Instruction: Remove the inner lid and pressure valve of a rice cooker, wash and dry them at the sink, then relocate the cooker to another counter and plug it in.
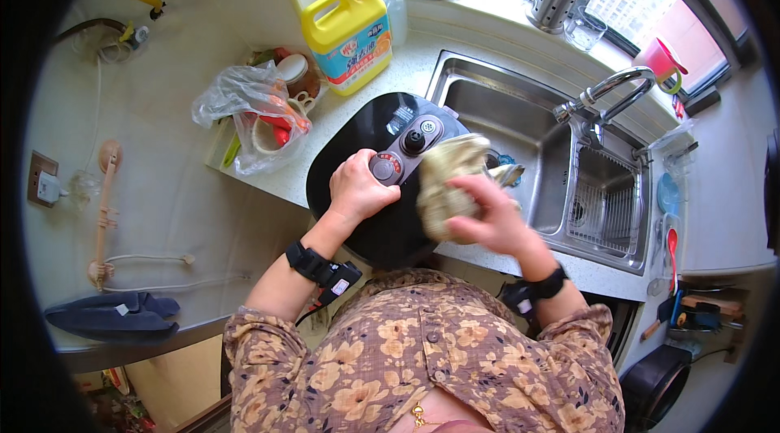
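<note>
A black electric pressure cooker lid [390,232] is before me, by the counter's front edge and overlapping the sink's left corner. Along its middle runs a grey handle [386,168] with a round button and a black pressure valve [415,142]. My left hand [364,186] grips the near end of this handle. In my right hand [490,213] is a crumpled beige cloth [448,180], blurred, over the lid's right side. The cloth hides part of the lid. Whether the cooker's body is under the lid I cannot tell.
The double steel sink [509,107] lies to the right, with a curved faucet [627,82] and a wire rack [600,204]. Behind the lid stands a yellow pump jug [347,43]. A clear plastic bag [244,95] and a lidded jar [295,70] sit at the left.
</note>
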{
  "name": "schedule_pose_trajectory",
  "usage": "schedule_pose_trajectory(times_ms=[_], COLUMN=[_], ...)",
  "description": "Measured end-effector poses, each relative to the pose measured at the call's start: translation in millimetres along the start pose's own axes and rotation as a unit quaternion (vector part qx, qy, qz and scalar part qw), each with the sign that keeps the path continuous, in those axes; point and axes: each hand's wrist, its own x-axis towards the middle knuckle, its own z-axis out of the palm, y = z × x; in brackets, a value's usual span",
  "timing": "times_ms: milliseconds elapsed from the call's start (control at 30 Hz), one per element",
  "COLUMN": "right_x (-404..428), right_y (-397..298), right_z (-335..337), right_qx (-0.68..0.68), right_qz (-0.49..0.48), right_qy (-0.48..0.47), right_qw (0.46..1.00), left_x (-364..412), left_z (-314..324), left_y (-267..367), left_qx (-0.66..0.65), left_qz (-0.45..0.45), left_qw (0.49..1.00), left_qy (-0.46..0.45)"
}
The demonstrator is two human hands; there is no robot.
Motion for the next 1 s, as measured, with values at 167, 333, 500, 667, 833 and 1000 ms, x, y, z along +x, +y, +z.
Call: schedule_pose_trajectory(times_ms=[167,333,500,667,833,1000], right_x=[26,48,42,41,67,75], right_y=[34,67,82,51,48,108], right_z=[34,-5,-36,-14,63,142], right_qx=[-0.315,-0.383,-0.190,-0.095,-0.126,-0.296], right_qz=[-0.042,0.056,0.088,-0.010,-0.159,-0.206], right_qy=[0.086,0.127,0.198,0.063,-0.158,-0.354], right_qw=[0.944,0.913,0.957,0.993,0.966,0.863], left_x=[-9,-17,-36,-67,-126,-175], left_z=[2,-10,-44,-94,-126,-125], left_y=[0,-6,-44,-91,-126,-153], left_qx=[0.020,0.019,-0.033,-0.022,0.021,-0.011], left_qz=[0.052,0.054,0.074,0.017,-0.055,-0.210], left_qw=[0.998,0.998,0.997,0.999,0.998,0.978], left_qy=[0.011,0.009,-0.010,-0.030,-0.015,0.005])
